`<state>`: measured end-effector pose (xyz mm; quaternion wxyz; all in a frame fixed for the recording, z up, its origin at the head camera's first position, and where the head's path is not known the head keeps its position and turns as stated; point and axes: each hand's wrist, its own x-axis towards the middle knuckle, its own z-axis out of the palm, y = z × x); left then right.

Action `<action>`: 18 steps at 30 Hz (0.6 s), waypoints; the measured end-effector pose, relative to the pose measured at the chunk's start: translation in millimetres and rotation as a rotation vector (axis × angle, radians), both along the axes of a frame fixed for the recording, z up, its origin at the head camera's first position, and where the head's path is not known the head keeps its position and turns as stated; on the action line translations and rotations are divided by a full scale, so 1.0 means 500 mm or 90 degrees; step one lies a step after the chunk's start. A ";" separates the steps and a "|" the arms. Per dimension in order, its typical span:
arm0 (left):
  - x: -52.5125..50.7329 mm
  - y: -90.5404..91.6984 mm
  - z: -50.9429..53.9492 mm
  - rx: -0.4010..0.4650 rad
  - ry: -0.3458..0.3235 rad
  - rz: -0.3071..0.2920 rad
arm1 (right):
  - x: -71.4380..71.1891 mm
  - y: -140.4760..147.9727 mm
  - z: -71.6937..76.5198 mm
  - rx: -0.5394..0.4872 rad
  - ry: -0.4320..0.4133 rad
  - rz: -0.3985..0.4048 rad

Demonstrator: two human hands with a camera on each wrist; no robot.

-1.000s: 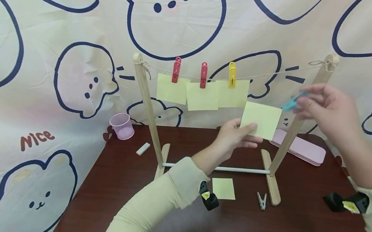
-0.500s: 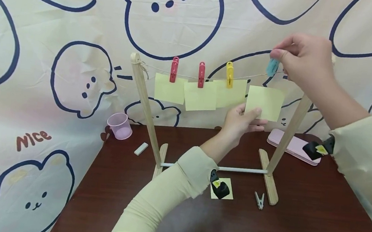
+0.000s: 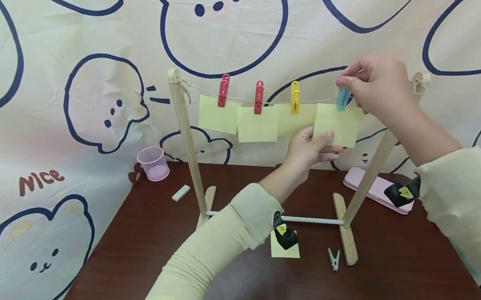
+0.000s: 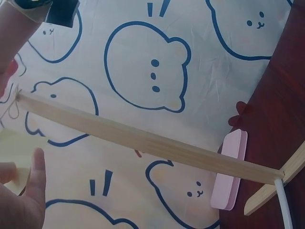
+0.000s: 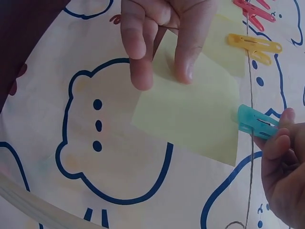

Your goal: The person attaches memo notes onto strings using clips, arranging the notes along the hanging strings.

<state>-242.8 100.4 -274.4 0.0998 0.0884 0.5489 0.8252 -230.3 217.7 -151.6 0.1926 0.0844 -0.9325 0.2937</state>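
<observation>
My left hand (image 3: pixel 307 150) pinches a yellow sticky note (image 3: pixel 341 124) by its lower left part, thumb in front and fingers behind. Up at the string (image 3: pixel 324 100), my right hand (image 3: pixel 381 84) pinches a blue clothespin (image 3: pixel 343 98) by its upper end. The right wrist view shows the clothespin's (image 5: pixel 252 123) jaws at the note's (image 5: pixel 200 112) top edge, over the string. To the left hang several notes: one under a red clothespin (image 3: pixel 223 90), one under another red clothespin (image 3: pixel 258 97), and one under a yellow clothespin (image 3: pixel 295 98).
A wooden frame with a right post (image 3: pixel 371 177) and a white crossbar (image 3: pixel 312 220) stands on the dark table (image 3: pixel 242 289). Around it lie a grey clothespin (image 3: pixel 333 259), a note (image 3: pixel 284 251), a pink case (image 3: pixel 360 176), a purple cup (image 3: pixel 153 164) and a white eraser-like block (image 3: pixel 180 192).
My right hand has brought the blue clothespin up and left onto the string, then down to the note's top. My left hand has raised the note to the string.
</observation>
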 end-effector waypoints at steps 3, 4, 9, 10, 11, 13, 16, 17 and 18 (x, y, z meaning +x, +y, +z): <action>0.001 -0.001 0.005 -0.007 0.003 -0.001 | 0.001 0.000 -0.001 0.003 -0.005 -0.003; 0.002 -0.002 0.006 -0.010 0.005 -0.002 | 0.001 0.001 -0.002 0.004 -0.005 -0.003; 0.005 -0.006 0.012 -0.019 0.012 -0.007 | 0.002 0.005 -0.005 0.010 -0.016 0.007; 0.005 -0.006 0.012 -0.018 0.013 -0.008 | 0.002 0.006 -0.005 0.012 -0.020 0.012; 0.005 -0.007 0.012 -0.016 0.013 -0.008 | 0.002 0.008 -0.005 0.013 -0.024 0.016; 0.005 -0.007 0.010 -0.007 0.014 -0.010 | 0.003 0.010 -0.005 0.007 -0.037 0.024; 0.003 -0.010 0.005 0.004 0.009 -0.011 | 0.006 0.014 -0.006 -0.009 -0.052 0.036; 0.002 -0.011 0.002 0.003 0.006 -0.013 | 0.007 0.015 -0.006 -0.016 -0.057 0.037; 0.002 -0.014 -0.001 -0.003 0.001 -0.015 | 0.010 0.016 -0.007 -0.026 -0.061 0.036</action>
